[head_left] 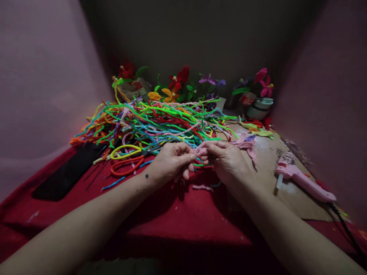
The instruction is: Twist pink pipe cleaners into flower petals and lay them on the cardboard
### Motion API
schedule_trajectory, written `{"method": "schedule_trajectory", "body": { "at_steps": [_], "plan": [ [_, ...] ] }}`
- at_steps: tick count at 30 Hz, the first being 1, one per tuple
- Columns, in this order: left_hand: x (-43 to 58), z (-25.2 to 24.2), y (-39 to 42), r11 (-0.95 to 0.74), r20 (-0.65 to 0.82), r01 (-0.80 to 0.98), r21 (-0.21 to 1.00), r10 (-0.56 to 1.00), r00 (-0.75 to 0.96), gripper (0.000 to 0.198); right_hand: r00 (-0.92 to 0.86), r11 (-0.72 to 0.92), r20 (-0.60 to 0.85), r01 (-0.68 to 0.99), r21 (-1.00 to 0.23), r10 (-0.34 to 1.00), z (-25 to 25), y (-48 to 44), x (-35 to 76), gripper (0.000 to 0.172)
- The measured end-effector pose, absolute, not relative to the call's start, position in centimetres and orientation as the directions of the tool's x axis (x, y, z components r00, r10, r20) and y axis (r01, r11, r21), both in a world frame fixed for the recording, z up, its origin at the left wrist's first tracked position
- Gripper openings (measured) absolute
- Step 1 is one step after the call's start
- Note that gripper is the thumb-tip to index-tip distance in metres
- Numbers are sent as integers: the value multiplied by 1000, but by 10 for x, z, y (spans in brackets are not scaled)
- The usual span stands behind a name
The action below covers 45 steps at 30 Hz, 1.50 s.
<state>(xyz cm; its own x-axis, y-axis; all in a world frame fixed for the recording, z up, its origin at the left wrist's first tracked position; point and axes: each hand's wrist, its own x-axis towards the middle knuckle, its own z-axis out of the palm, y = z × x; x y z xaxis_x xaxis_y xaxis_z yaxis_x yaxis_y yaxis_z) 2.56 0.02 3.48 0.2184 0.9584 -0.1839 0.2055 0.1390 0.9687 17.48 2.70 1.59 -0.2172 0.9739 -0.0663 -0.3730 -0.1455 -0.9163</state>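
Between my two hands is a pink pipe cleaner piece (pixel 200 149), bent into a small shape and partly hidden by the fingers. My left hand (pixel 174 159) pinches its left end between thumb and fingertips. Closed on the right part of it is my right hand (pixel 225 158). Just beyond my hands lies a large heap of coloured pipe cleaners (pixel 160 118). Scissors (pixel 126 160) with one yellow and one red handle rest left of my left hand. More pink pipe cleaner petals (pixel 245 143) lie beyond my right hand. A short pink scrap (pixel 203 187) is on the cloth below.
A pink glue gun (pixel 304 179) rests on a cardboard sheet (pixel 266 164) at the right, its black cord trailing forward. A black phone-like slab (pixel 67 173) lies at the left on the red cloth (pixel 183 221). Pipe cleaner flowers (pixel 179 80) and a jar (pixel 259 108) stand along the back.
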Motion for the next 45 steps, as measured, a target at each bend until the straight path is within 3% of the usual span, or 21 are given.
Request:
{"method": "schedule_trajectory", "body": {
  "at_steps": [7, 13, 23, 31, 37, 41, 45],
  "plan": [
    [24, 30, 2, 127, -155, 166, 978, 973, 173, 24, -110, -66, -40, -244, -968, 993, 16, 24, 174, 18],
    [29, 29, 0, 60, -88, 192, 979, 986, 141, 14, -138, -45, -9, -264, -963, 990, 18, 24, 172, 14],
    [26, 31, 0, 44, -75, 196, 980, 985, 155, 16, -149, 34, 81, -290, -956, 986, 21, 20, 171, 4],
    [28, 31, 0, 91, -131, 184, 979, 967, 217, 10, -113, 68, 119, -377, -924, 986, 12, 23, 168, 27],
    [22, 32, 2, 147, -175, 122, 982, 948, 265, 12, -244, 22, 125, -386, -922, 962, 16, 23, 170, 11],
    [19, 32, 6, 184, -211, 114, 976, 923, 322, 14, -321, -82, 52, -388, -918, 946, 19, 25, 173, 10],
    [15, 30, 10, 221, -223, 51, 974, 894, 389, 14, -416, -124, 74, -429, -895, 906, 18, 28, 175, 8]
  ]
}}
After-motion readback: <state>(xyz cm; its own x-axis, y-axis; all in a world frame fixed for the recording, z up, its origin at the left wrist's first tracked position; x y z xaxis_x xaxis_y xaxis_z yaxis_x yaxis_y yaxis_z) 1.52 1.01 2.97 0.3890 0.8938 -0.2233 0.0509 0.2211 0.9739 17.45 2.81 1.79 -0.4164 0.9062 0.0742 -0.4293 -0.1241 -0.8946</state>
